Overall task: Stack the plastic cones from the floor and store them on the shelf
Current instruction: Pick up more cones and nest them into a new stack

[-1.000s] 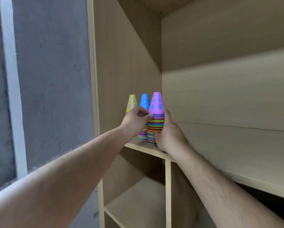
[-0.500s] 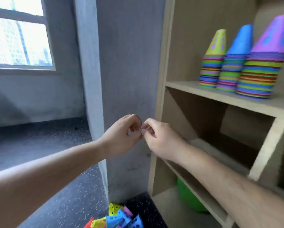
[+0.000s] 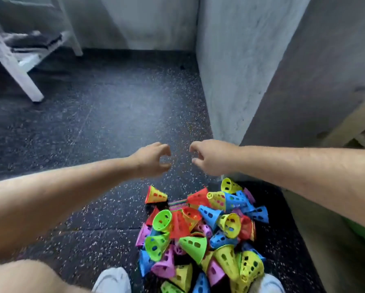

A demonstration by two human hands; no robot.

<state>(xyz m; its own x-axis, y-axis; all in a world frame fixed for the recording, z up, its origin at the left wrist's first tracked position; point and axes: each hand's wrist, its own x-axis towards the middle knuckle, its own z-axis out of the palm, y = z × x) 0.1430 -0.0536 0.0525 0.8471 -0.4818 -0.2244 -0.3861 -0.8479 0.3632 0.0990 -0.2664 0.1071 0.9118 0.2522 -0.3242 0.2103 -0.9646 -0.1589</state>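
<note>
Since the left hand and right hand are loosely curled and empty, the pile of cones on the floor should be picked from the top, one at a time.

One wide-angle view from the person's head looks down and forward, close above the pile of cones on the floor beside a wall corner.
</note>
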